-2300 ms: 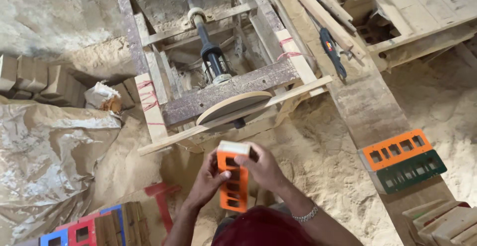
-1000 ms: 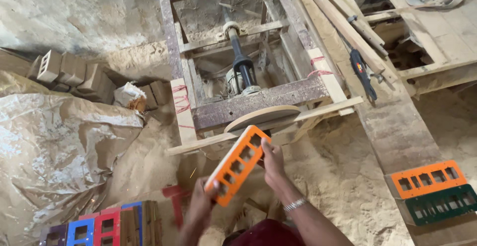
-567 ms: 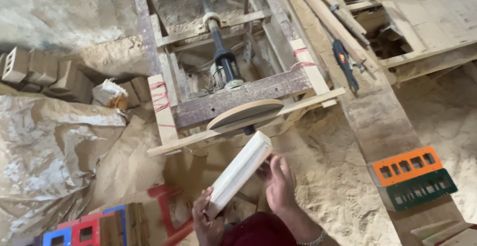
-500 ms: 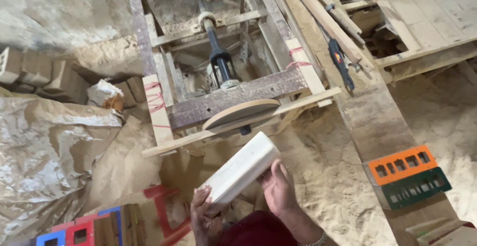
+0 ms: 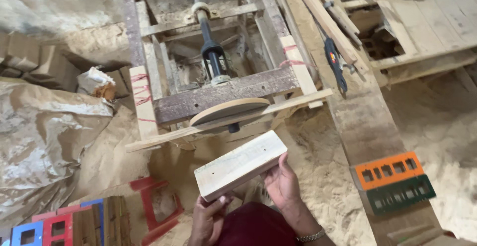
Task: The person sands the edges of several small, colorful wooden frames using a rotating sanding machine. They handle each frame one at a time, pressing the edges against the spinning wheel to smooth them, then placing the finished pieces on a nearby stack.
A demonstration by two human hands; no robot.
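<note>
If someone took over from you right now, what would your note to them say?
Left hand: grips the lower end of the wooden block.
Right hand: holds the block's upper end from beneath.
Block: tilted, plain face up, just below the sanding disc of the wooden machine frame, not touching it.
Done: block is lifted.
Left: cannot tell from here. Orange and green pieces lie on the plank at right.

Wooden block [image 5: 241, 165] held between left hand [image 5: 207, 219] and right hand [image 5: 282, 182], just in front of the disc [image 5: 228, 111] on the frame [image 5: 218, 94]. 2 slotted blocks [image 5: 394, 181] lie right on a plank [image 5: 361, 126]; paper sacking [image 5: 44, 146] lies left.
</note>
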